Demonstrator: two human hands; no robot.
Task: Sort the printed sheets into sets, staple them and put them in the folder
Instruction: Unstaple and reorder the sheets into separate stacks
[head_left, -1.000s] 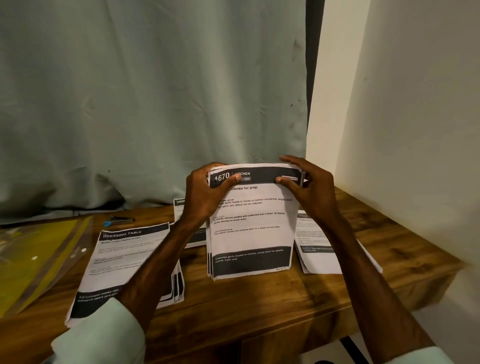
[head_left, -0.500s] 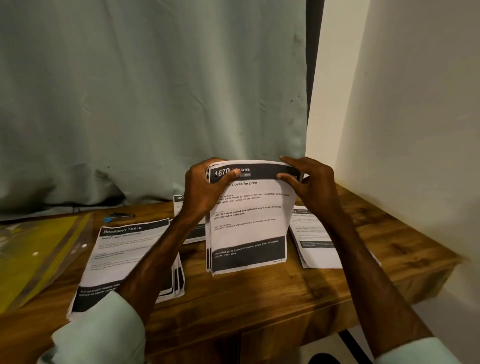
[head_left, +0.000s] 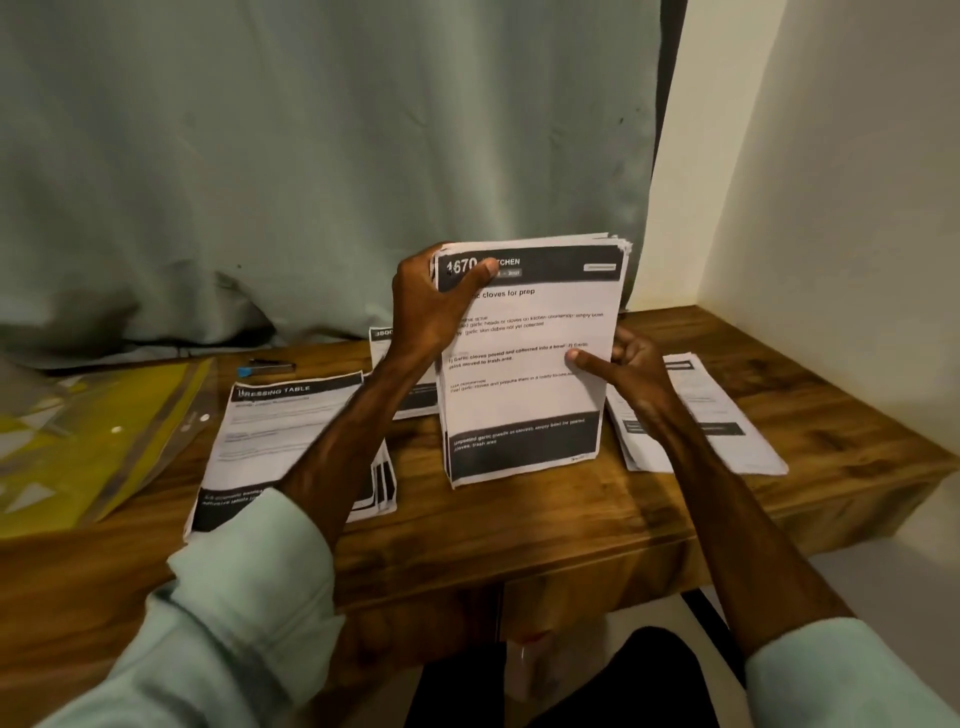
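Nearest the camera, two pale green sleeves frame the view, the left sleeve (head_left: 223, 623) pushed up the forearm and the right sleeve (head_left: 841, 675) low in the corner. Both bare forearms reach forward over the wooden table (head_left: 519, 525) and converge on one stack of printed sheets (head_left: 524, 405), which stands upright, facing the person, at the middle of the table. Its lower edge is down at the table top, though whether it touches cannot be told.

The left hand (head_left: 426, 306) is raised to the stack's upper left corner. Its fingers are curled behind the paper and its thumb lies across the dark "1670 KITCHEN" header on the front, so the corner is pinched. The right hand (head_left: 628, 374) sits lower, at the middle of the right edge, wrist bent inward. Its thumb presses flat on the front page and its fingers curl round behind the edge.

A second stack headed "DRESSING TABLE" (head_left: 270, 441) lies flat under the left forearm. A third stack (head_left: 717, 415) lies flat beyond the right wrist. A fourth stack (head_left: 382, 343) shows partly behind the left hand. A yellow folder (head_left: 104, 431) lies at the far left of the table, and a small dark tool with a blue end (head_left: 265, 368) lies near the back edge. Behind hangs a grey-green curtain (head_left: 311, 156), with a cream wall (head_left: 831, 208) to the right.
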